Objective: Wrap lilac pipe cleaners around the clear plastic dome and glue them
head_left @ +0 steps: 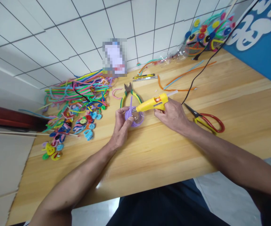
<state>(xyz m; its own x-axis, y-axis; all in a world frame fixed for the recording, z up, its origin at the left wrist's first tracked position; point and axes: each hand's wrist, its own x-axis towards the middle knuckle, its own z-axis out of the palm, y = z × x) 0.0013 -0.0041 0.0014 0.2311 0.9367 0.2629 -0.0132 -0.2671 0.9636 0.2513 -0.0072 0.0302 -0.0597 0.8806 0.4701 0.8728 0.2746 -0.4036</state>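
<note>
My left hand (122,125) is closed round a clear round ball (137,117) wrapped in a coil of purple pipe cleaner (129,115), whose loose end sticks up. My right hand (173,114) grips a yellow hot glue gun (152,103), with its nozzle touching the ball and the coil. A white glue stick pokes out of the gun's back end. The gun's black cord (205,67) runs off to the upper right. Both hands work over the wooden table (163,157).
Green-handled pliers (129,91) lie just behind the ball. Red-handled scissors (207,121) rest right of my right hand. A heap of coloured pipe cleaners (79,91) and small coiled shapes (62,138) fills the left. Orange strands (175,81), a cutter (143,76) and a finished craft (206,34) sit behind.
</note>
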